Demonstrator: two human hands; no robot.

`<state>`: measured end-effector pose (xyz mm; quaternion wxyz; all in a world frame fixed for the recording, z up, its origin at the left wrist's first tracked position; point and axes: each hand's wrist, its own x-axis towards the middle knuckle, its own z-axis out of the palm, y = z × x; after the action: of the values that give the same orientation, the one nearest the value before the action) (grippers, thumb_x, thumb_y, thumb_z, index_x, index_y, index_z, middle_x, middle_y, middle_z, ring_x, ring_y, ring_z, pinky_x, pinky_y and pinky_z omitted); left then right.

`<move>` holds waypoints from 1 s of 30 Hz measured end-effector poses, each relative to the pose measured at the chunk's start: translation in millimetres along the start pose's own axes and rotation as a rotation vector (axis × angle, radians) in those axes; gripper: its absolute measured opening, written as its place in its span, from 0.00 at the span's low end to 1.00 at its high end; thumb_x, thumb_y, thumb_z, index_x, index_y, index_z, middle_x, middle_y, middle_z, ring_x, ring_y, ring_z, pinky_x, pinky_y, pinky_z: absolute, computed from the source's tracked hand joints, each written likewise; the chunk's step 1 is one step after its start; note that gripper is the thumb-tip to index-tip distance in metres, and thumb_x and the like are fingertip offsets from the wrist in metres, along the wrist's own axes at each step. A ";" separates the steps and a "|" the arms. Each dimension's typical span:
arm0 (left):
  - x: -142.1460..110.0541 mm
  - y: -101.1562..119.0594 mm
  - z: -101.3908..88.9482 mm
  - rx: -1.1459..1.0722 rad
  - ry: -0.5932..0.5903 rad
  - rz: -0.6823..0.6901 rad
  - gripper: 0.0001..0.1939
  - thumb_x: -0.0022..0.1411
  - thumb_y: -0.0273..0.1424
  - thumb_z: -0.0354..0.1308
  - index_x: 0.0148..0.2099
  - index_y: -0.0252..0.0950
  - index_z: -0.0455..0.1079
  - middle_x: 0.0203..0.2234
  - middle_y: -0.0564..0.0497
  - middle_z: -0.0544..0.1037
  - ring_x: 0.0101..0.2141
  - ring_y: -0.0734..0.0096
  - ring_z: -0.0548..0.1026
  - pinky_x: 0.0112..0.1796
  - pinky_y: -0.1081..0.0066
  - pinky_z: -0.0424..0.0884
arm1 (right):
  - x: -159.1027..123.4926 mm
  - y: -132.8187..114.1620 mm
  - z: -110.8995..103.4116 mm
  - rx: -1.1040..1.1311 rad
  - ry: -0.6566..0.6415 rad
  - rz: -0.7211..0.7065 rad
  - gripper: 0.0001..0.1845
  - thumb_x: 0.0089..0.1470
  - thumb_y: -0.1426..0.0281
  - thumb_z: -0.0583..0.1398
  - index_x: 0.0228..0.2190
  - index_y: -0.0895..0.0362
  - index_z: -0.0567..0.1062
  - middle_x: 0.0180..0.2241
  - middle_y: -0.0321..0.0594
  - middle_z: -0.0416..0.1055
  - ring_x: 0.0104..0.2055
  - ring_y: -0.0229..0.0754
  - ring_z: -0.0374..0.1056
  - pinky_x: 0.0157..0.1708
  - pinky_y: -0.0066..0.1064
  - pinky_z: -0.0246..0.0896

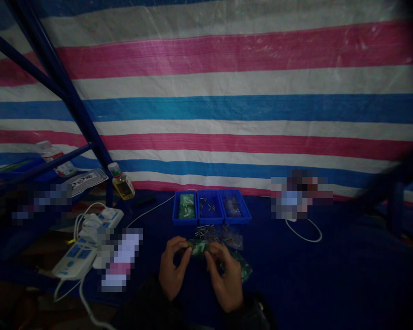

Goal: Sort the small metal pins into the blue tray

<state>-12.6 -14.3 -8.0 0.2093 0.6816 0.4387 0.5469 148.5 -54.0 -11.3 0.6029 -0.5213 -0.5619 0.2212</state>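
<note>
My left hand [172,268] and my right hand [225,275] are close together low in the middle, above a dark blue cloth-covered table [330,275]. Both pinch a small green part [198,248] held between their fingertips. Just beyond the hands lies a clear bag of small dark metal pieces [206,232]. A second bag with green parts [242,268] lies under my right hand. Three blue bins [211,207] stand in a row behind: the left holds green parts, the middle a few dark pins, the right a clear bag.
White power strips [86,243] with cables lie at the left. A small bottle of yellow liquid [123,182] stands by a blue metal frame leg [89,123]. A white cable loop [304,233] lies at the right. A striped tarp [227,91] hangs behind the table.
</note>
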 end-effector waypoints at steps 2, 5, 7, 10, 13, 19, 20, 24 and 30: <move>1.4 1.9 -1.2 -0.014 -0.049 -0.004 0.06 0.67 0.32 0.61 0.43 0.37 0.77 0.40 0.46 0.79 0.40 0.63 0.79 0.39 0.67 0.77 | -1.7 1.5 1.1 0.018 0.023 0.014 0.12 0.65 0.65 0.59 0.47 0.56 0.73 0.30 0.37 0.77 0.24 0.38 0.71 0.27 0.27 0.68; 5.5 4.0 -4.5 -0.027 -0.192 0.031 0.09 0.69 0.28 0.57 0.43 0.40 0.79 0.37 0.47 0.82 0.42 0.61 0.78 0.43 0.64 0.75 | -1.4 -0.5 -0.3 0.002 0.033 -0.044 0.08 0.65 0.66 0.59 0.43 0.55 0.76 0.33 0.40 0.78 0.29 0.40 0.74 0.31 0.28 0.69; 8.1 3.2 -6.6 -0.021 -0.231 0.078 0.12 0.70 0.26 0.55 0.44 0.42 0.80 0.38 0.48 0.83 0.45 0.59 0.76 0.47 0.60 0.73 | 0.3 -4.1 -3.6 -0.014 0.010 -0.080 0.09 0.65 0.67 0.58 0.38 0.55 0.78 0.33 0.40 0.78 0.31 0.40 0.74 0.33 0.29 0.68; 10.3 -0.2 -8.3 -0.011 -0.209 0.100 0.13 0.70 0.26 0.55 0.46 0.44 0.81 0.41 0.48 0.84 0.46 0.59 0.76 0.48 0.59 0.72 | 2.2 -9.0 -10.3 0.010 -0.059 -0.097 0.12 0.66 0.69 0.55 0.41 0.54 0.79 0.29 0.38 0.77 0.28 0.40 0.73 0.31 0.29 0.67; 11.2 -1.6 -8.7 0.006 -0.192 0.106 0.10 0.67 0.28 0.60 0.47 0.44 0.81 0.42 0.47 0.83 0.47 0.57 0.75 0.49 0.56 0.72 | 1.1 -10.0 -13.4 0.065 -0.138 -0.119 0.17 0.67 0.71 0.51 0.48 0.54 0.78 0.30 0.38 0.78 0.29 0.40 0.74 0.33 0.30 0.69; 12.8 4.7 -8.4 0.025 -0.168 0.113 0.06 0.66 0.32 0.62 0.42 0.42 0.81 0.44 0.45 0.82 0.49 0.55 0.74 0.52 0.55 0.70 | 1.6 -8.4 -6.4 0.037 -0.085 -0.120 0.11 0.65 0.71 0.58 0.45 0.52 0.80 0.34 0.39 0.77 0.33 0.41 0.74 0.36 0.30 0.70; 12.2 5.5 -7.8 0.015 -0.173 0.096 0.06 0.67 0.32 0.62 0.41 0.41 0.81 0.42 0.45 0.82 0.47 0.57 0.75 0.50 0.57 0.71 | 2.7 -8.8 -5.8 0.026 -0.072 -0.131 0.10 0.65 0.70 0.58 0.43 0.52 0.80 0.34 0.40 0.77 0.35 0.42 0.74 0.37 0.31 0.69; 6.0 3.8 -3.4 -0.056 -0.137 -0.024 0.04 0.64 0.32 0.65 0.38 0.37 0.76 0.32 0.49 0.79 0.33 0.66 0.78 0.36 0.69 0.75 | 4.8 -9.5 -5.6 0.000 -0.021 -0.132 0.10 0.66 0.69 0.58 0.37 0.54 0.80 0.36 0.43 0.74 0.38 0.43 0.74 0.37 0.31 0.69; 1.5 2.4 -1.6 -0.079 -0.064 -0.041 0.05 0.62 0.31 0.66 0.37 0.36 0.73 0.32 0.52 0.78 0.33 0.68 0.79 0.35 0.72 0.75 | -1.6 -0.8 0.9 0.006 -0.016 0.003 0.07 0.66 0.68 0.58 0.42 0.56 0.75 0.29 0.36 0.76 0.25 0.38 0.70 0.27 0.27 0.64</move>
<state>-13.1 -14.7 -4.8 0.2611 0.6809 0.4236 0.5374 147.0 -55.4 -11.5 0.5998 -0.5186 -0.5653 0.2277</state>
